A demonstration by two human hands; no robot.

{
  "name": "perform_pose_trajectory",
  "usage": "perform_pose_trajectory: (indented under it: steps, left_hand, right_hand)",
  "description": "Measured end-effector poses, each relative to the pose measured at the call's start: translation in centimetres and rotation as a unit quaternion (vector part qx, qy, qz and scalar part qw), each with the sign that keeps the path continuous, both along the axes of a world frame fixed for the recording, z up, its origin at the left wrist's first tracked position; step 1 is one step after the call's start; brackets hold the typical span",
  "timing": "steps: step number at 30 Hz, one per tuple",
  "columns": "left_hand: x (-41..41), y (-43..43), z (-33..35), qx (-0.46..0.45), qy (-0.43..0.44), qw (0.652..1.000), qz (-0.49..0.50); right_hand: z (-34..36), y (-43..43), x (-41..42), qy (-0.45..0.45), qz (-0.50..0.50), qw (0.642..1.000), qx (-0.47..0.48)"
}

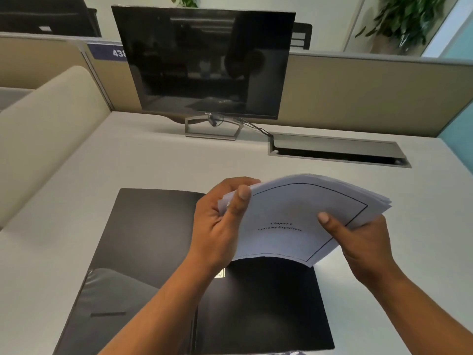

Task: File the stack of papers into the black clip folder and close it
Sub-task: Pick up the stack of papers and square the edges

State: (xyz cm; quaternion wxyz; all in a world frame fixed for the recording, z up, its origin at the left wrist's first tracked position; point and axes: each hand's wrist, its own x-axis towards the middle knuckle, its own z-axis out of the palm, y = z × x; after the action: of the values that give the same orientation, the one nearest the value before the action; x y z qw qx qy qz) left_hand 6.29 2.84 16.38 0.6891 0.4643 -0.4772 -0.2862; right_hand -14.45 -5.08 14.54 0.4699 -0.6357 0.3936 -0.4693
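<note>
- Two hands share one load: the left hand [220, 226] pinches the stack of papers [302, 219] at its left edge, thumb on top and fingers underneath, and the right hand [363, 244] clamps the lower right corner the same way.
- Stack is held in the air, bowed upward in the middle, above the right half of the black clip folder [194, 290], which lies open and flat on the desk [128, 160].
- Top sheet shows a printed border and a short title (blurred, only partly legible).
- Judgement on the step in hand: the sheets look fanned at the far right corner, so squaring the edges before lowering would help; the stack should come down flat on the right leaf with its left edge toward the spine.
- A small metal part [220, 273] shows near the spine, just under the left wrist; probably the clip, though mostly hidden.
- Likely risk: loose sheets slipping out if either pinch relaxes early.
- Count: one stack, one folder, two hands, one monitor [204, 65] (dark screen) at the back of the desk, one cable tray [337, 149] to its right.
</note>
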Motion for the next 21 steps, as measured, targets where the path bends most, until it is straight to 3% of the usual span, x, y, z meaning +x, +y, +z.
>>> perform_pose_trajectory:
  steps: [9, 12, 18, 21]
  left_hand:
    - [2.0, -0.1, -0.8, 0.002, 0.011, 1.0, -0.027]
    - [2.1, -0.2, -2.4, 0.034, -0.052, 0.998, -0.02]
    - [1.7, -1.0, -6.0, 0.163, -0.042, 0.986, -0.003]
    - [1.5, -0.9, -6.7, 0.161, -0.022, 0.987, -0.004]
  right_hand:
    - [-2.0, -0.2, 0.3, -0.015, 0.016, 0.999, 0.043]
    - [-3.1, -0.4, 0.0, -0.018, 0.031, 0.997, 0.073]
    - [-5.0, -0.4, -0.2, 0.011, 0.045, 0.993, 0.112]
    - [-5.0, -0.4, -0.3, -0.002, 0.039, 0.993, 0.109]
